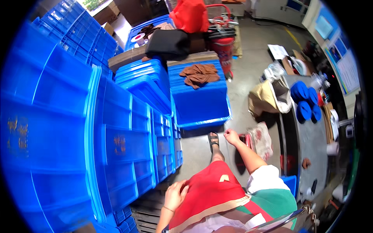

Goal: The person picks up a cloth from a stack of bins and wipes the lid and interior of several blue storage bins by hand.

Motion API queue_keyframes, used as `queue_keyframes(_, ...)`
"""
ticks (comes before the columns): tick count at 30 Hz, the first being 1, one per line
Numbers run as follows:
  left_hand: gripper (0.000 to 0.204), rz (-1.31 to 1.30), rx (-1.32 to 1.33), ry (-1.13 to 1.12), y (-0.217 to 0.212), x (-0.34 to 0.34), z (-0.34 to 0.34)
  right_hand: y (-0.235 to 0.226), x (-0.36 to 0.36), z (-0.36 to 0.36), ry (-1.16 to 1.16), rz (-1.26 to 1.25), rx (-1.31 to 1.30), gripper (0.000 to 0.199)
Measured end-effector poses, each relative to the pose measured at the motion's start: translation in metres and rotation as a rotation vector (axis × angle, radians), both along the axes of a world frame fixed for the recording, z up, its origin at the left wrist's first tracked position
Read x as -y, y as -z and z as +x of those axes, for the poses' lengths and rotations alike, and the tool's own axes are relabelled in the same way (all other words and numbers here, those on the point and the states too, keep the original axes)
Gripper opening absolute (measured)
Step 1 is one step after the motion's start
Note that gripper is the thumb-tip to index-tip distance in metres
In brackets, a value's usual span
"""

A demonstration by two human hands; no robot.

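My left hand [175,195] hangs beside the red apron [211,184], its fingers loosely extended and apart, with nothing in it. Farther forward, my right hand [232,136] is held out over the floor, its fingers curled into a loose fist in which no object shows. The nearest thing ahead of it is a blue plastic crate [202,108] with its open side toward me. A stack of blue sheets fills the crate's far part, and a crumpled brown cloth [199,75] lies on top.
Tall stacks of blue crates [124,143] line my left side. A red fire extinguisher [223,50] stands beyond the crate. At right, a grey workbench [312,143] carries several blue rolls [304,111]; a beige bag [262,98] hangs at its end. A stained cloth [261,140] lies low near my right arm.
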State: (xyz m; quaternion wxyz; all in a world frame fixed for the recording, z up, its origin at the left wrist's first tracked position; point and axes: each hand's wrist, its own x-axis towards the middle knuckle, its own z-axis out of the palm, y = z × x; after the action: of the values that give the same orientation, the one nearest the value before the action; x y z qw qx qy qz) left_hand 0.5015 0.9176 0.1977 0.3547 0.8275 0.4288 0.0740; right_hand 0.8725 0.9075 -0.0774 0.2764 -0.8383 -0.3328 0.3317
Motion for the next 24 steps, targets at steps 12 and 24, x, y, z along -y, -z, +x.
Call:
queue_keyframes(12,0.027,-0.266,-0.146,-0.478,0.022,-0.122,0.110,-0.006,-0.342,0.093,-0.403,-0.038,0.143,0.075)
queue_keyframes(24,0.028,-0.490,0.081,-0.346,0.114,-0.211,0.152,-0.113,-0.306,0.126,-0.078,0.466,0.189,0.015)
